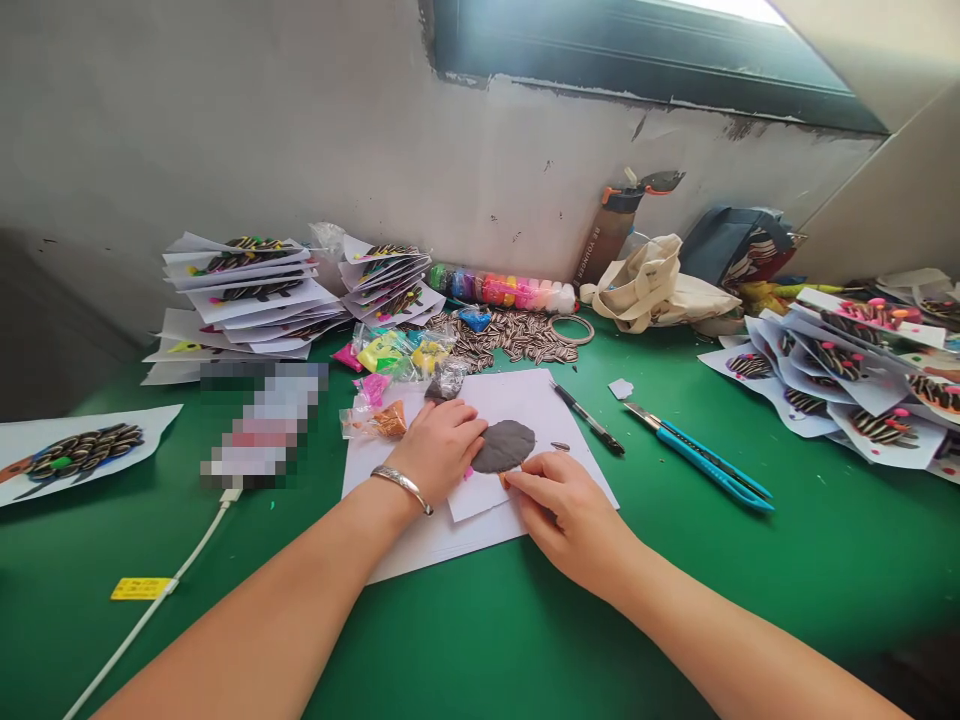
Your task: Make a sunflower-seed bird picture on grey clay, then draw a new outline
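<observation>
A flat, dark grey oval of modelling clay [505, 446] lies on a small white paper [480, 503], which rests on a larger white sheet [390, 560]. My left hand [442, 450] lies flat on the paper at the clay's left edge, fingers stretched out. At the lower edge of the oval, my right hand [559, 505] has thumb and forefinger together on a small piece of orange clay [505, 481], partly hidden by the fingertips. A pink clay bit [469, 472] sits near my left fingers. One sunflower seed [560, 446] lies right of the oval.
Right of the sheet lie a black pen [589, 418] and blue utility knife [705, 460]. Bagged coloured clay [390, 350] and piled sunflower seeds [517, 335] are behind. Stacked seed pictures [247, 290] stand left, more [847, 370] right. A white cable [172, 585] crosses the left side.
</observation>
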Motion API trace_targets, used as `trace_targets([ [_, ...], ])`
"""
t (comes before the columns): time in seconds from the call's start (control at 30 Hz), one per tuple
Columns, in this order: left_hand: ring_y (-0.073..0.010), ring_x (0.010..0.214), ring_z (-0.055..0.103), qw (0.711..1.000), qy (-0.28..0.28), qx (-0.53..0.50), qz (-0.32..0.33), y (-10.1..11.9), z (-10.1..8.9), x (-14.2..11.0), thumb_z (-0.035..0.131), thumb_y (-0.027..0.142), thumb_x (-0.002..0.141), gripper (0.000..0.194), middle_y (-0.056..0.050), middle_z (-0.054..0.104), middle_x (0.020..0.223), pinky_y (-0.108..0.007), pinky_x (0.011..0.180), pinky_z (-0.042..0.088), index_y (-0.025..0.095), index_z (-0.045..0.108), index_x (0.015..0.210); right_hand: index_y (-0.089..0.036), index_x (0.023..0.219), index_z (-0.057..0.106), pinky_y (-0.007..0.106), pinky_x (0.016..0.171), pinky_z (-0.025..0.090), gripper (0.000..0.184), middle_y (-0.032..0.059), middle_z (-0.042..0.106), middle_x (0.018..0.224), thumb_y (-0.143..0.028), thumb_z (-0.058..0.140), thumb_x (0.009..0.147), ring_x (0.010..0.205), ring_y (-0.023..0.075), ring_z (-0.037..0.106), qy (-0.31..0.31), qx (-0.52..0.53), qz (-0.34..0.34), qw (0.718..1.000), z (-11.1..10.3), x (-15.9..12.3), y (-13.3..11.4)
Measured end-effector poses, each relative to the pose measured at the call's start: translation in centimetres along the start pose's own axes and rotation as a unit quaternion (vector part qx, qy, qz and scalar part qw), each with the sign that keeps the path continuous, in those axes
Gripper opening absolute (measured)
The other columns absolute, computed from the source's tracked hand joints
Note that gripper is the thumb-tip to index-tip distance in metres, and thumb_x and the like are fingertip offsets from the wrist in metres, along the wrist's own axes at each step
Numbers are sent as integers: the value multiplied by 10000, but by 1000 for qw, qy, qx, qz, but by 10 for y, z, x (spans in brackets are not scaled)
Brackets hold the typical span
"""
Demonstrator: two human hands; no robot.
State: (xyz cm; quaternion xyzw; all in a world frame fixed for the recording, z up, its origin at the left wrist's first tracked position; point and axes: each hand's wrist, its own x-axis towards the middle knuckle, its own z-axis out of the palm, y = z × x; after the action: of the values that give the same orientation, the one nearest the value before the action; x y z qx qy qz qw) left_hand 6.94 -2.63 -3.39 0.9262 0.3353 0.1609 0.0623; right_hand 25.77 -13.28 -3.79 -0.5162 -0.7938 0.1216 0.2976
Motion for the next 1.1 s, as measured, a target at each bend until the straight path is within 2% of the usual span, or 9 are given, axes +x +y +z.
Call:
trace_targets([
  [0.3, -261, 1090, 543, 1000, 7, -7, 1, 1, 0, 0, 468, 160, 917, 223, -109, 633, 1058, -458, 919, 451, 177, 640, 1059, -227, 994, 683, 367, 725, 462, 233, 75, 592, 865, -140, 497, 884, 803, 205, 540, -5, -4, -3, 1000, -2, 0, -4],
  [0.4, -256, 1076, 546, 1000, -4, -2, -6, 3, -2, -1, 471, 157, 917, 227, -106, 636, 1050, -456, 913, 451, 175, 641, 1067, -220, 997, 682, 369, 736, 458, 234, 70, 588, 860, -141, 488, 892, 797, 198, 531, -25, -1, 0, 1000, -4, 1, -5],
  [0.6, -259, 1108, 528, 1000, 3, 7, -12, 4, -1, -2, 481, 164, 917, 215, -100, 636, 1057, -448, 942, 423, 175, 646, 1055, -204, 1104, 650, 356, 729, 465, 274, 87, 589, 922, -157, 481, 895, 828, 200, 528, -24, 19, -4, 1000, -6, 0, -6],
  [0.77, -244, 1079, 536, 1000, 5, 8, -4, 3, 0, -2, 471, 167, 919, 215, -90, 631, 1032, -422, 912, 430, 188, 640, 1051, -192, 1128, 625, 398, 744, 449, 259, 97, 590, 956, -207, 514, 894, 831, 216, 508, -59, -53, -61, 995, -4, 0, -7],
  [0.87, -241, 1072, 538, 1000, 2, 9, -5, 4, 0, -2, 466, 167, 920, 219, -92, 630, 1039, -421, 914, 429, 184, 635, 1057, -169, 1103, 629, 382, 710, 447, 242, 104, 591, 932, -204, 484, 912, 800, 209, 497, -53, -75, -76, 993, -2, 1, -6],
  [1.1, -257, 1118, 527, 1000, -1, 3, -9, 4, -1, -2, 478, 162, 917, 215, -102, 636, 1063, -447, 950, 425, 170, 640, 1058, -153, 1060, 629, 355, 689, 446, 215, 108, 589, 923, -175, 481, 905, 791, 205, 491, -50, -76, -69, 993, -4, 1, -6],
])
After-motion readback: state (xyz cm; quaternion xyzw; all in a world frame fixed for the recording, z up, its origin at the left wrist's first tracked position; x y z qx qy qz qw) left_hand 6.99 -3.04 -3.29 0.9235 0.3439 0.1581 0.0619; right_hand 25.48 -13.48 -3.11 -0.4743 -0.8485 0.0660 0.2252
